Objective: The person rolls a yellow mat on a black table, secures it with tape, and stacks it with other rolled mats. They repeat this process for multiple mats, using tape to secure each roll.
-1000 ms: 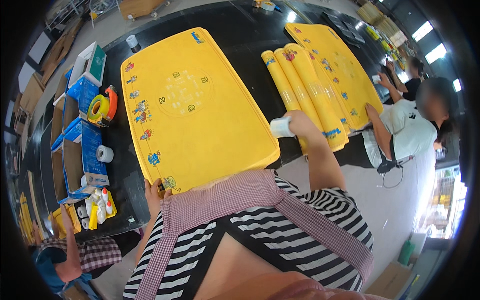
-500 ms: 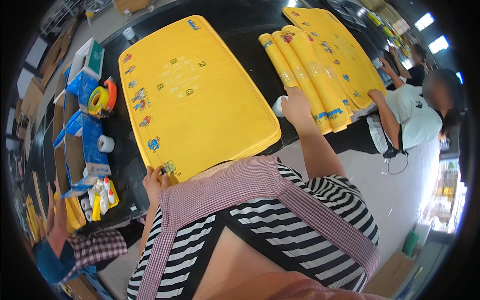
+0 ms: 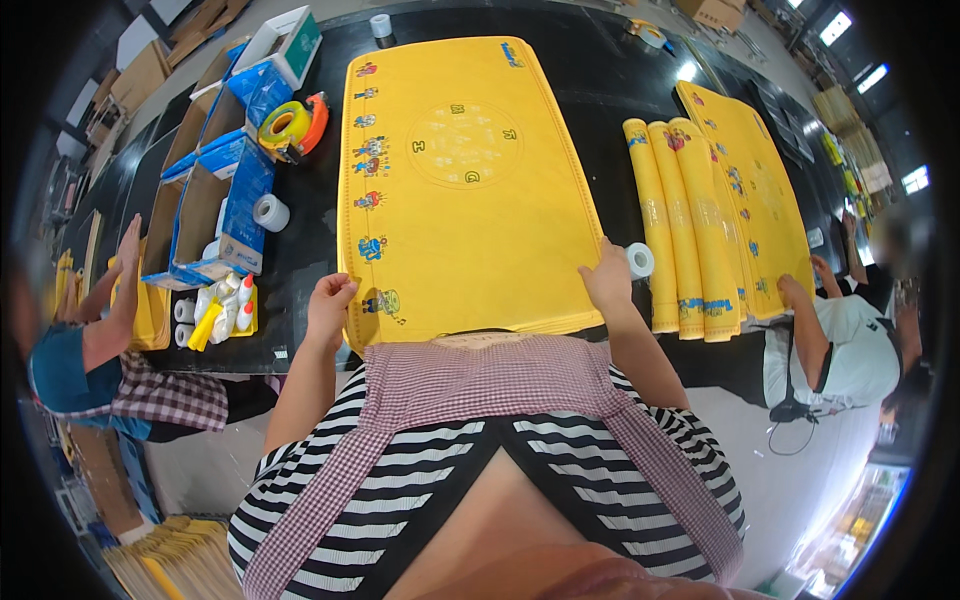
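Observation:
A stack of yellow printed mats (image 3: 470, 260) lies on the black table before me, with cartoon figures down its left side and a round design. My left hand (image 3: 330, 308) is at the stack's near left edge, fingers curled and thumb pressed to the forefinger; what they pinch, if anything, is hidden. My right hand (image 3: 608, 280) rests at the near right edge, thumb spread over the top mat and forefinger stretched along the side. Just beyond it stands a white roll of tape (image 3: 640, 261). Rolled yellow mats (image 3: 690, 240) lie further right.
Blue cardboard boxes (image 3: 245, 215) stand left, with a tape dispenser (image 3: 290, 128), another white roll (image 3: 271, 212) and a yellow tray of bottles (image 3: 225, 308). More flat mats (image 3: 760, 200) lie right. One co-worker (image 3: 850, 340) is at the right, another (image 3: 100, 350) at the left.
My right hand has left the white roll beside the rolled mats and is now on the stack's right edge. My left hand has shifted slightly up the left edge. The view has turned.

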A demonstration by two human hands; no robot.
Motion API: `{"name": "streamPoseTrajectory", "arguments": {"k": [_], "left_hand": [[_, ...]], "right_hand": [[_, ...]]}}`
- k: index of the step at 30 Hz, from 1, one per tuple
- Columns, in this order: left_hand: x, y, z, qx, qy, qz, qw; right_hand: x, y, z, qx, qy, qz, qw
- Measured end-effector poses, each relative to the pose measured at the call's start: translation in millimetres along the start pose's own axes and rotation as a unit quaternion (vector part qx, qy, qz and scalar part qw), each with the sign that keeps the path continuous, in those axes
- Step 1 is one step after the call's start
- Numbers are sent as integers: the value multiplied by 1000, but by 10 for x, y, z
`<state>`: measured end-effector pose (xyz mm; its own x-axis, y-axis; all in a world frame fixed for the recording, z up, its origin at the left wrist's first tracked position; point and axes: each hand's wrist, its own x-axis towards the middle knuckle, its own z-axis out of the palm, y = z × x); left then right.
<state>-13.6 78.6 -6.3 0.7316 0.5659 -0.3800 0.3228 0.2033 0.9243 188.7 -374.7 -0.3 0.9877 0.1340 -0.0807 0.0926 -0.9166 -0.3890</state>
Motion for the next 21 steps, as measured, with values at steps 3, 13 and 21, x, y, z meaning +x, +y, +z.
{"name": "streamPoseTrajectory", "arguments": {"k": [3, 13, 21], "left_hand": [[-45, -60, 32, 68, 25, 38, 997], [-206, 652, 484, -37, -90, 64, 993], [-245, 1628, 1614, -80, -273, 177, 942]], "right_hand": [[-69, -129, -141, -42, 42, 1, 998], [8, -38, -44, -141, 85, -80, 983], [-366, -1994, -896, 89, -131, -299, 941]]}}
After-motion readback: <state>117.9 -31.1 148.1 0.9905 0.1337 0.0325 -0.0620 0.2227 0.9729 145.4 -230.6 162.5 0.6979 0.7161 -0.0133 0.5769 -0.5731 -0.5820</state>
